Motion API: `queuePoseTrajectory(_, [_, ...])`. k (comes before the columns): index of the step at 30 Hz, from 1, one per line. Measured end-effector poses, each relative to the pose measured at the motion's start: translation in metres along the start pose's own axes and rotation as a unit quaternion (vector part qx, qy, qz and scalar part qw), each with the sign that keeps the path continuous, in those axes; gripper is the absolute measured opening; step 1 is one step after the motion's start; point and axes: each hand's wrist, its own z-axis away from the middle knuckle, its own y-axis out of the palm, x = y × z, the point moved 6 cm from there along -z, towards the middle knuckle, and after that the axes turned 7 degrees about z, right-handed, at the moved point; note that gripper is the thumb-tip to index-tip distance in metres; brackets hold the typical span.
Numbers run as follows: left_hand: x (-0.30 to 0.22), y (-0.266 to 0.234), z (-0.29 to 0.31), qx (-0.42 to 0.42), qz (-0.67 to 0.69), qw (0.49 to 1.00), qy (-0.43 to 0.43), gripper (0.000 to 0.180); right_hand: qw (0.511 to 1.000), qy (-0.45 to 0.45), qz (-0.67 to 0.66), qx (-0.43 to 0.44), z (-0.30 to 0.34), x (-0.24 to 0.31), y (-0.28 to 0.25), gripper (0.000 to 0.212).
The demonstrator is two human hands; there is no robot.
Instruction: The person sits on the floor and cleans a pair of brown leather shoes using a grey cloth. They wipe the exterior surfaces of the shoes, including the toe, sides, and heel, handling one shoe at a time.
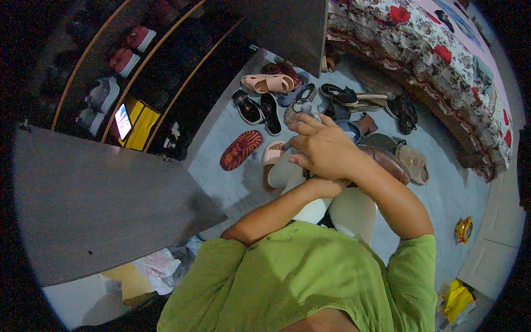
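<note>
My right hand (323,148) is raised in front of me over a floor strewn with shoes. Its fingers curl around a small pale grey thing (311,112); what that thing is I cannot tell. My left forearm (271,213) crosses under the right wrist, and the left hand itself is hidden beneath it. Just past the hands lie a pink slipper (272,154), a red patterned slipper (241,149) and a brown shoe (389,161).
More footwear lies beyond: a pink sandal (269,83) and black sandals (257,108). A dark shoe rack (119,61) with sneakers stands at the left, with a lit phone (123,122) on a yellow box. A dark board (105,205) is near left. A floral-covered bed (442,55) lies at the right.
</note>
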Motion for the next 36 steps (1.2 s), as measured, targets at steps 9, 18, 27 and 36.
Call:
queuePoseTrajectory(9, [-0.020,-0.022,0.009,-0.018,0.044,0.999,-0.005,0.053,0.996,0.042,-0.057,-0.055,0.045,-0.010,-0.023,0.041])
queuePoseTrajectory(18, [-0.022,-0.028,0.016,0.008,0.202,0.974,-0.103,0.052,0.978,0.166,0.093,-0.090,0.113,-0.021,-0.033,0.053])
queuePoseTrajectory(27, [-0.051,-0.025,0.022,-0.042,0.319,0.947,0.025,0.054,0.946,0.265,0.026,-0.185,0.168,-0.039,-0.039,0.054])
queuePoseTrajectory(36, [-0.084,-0.029,0.027,-0.019,0.147,0.989,0.021,0.054,0.923,0.323,-0.098,-0.182,0.175,-0.068,-0.042,0.049])
